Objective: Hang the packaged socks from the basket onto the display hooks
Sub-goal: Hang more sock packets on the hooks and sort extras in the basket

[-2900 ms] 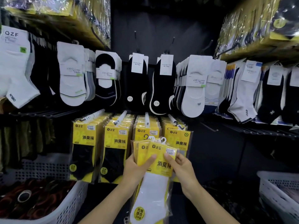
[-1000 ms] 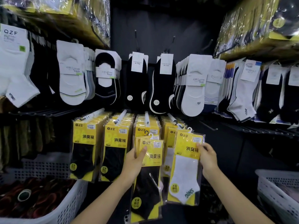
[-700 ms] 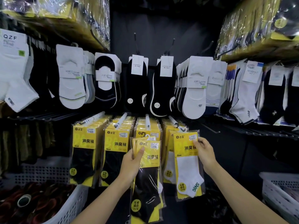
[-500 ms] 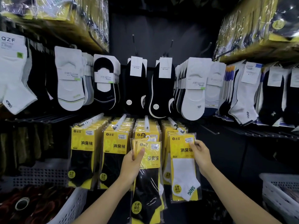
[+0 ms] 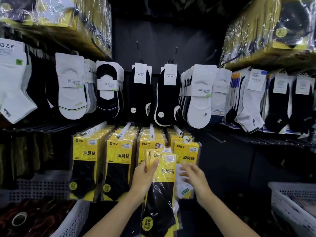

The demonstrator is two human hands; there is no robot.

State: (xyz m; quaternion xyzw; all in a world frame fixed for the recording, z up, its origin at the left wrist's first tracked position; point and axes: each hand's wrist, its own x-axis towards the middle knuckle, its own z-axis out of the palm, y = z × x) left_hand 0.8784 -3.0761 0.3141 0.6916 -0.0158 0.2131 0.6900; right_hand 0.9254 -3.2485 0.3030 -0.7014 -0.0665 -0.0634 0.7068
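My left hand (image 5: 145,177) grips a small stack of yellow sock packs (image 5: 162,185), black socks in front, held upright before the display. My right hand (image 5: 192,175) hovers just right of the stack with fingers spread and holds nothing. Behind it a white-sock pack (image 5: 187,153) hangs at the front of the rightmost white hook (image 5: 182,133). Three more hooks to the left carry full rows of yellow packs (image 5: 85,159) with black socks.
Above hang rows of loose carded socks (image 5: 200,94). A white perforated basket (image 5: 75,219) sits low left, another basket (image 5: 290,206) low right. Wrapped yellow bundles (image 5: 273,28) lie on the top shelves. Bare black hooks (image 5: 215,137) stick out right of the yellow rows.
My right hand carried the white-sock pack up to the rightmost hook, let it go there, and came back down toward the stack. My left hand kept its stack nearly still.
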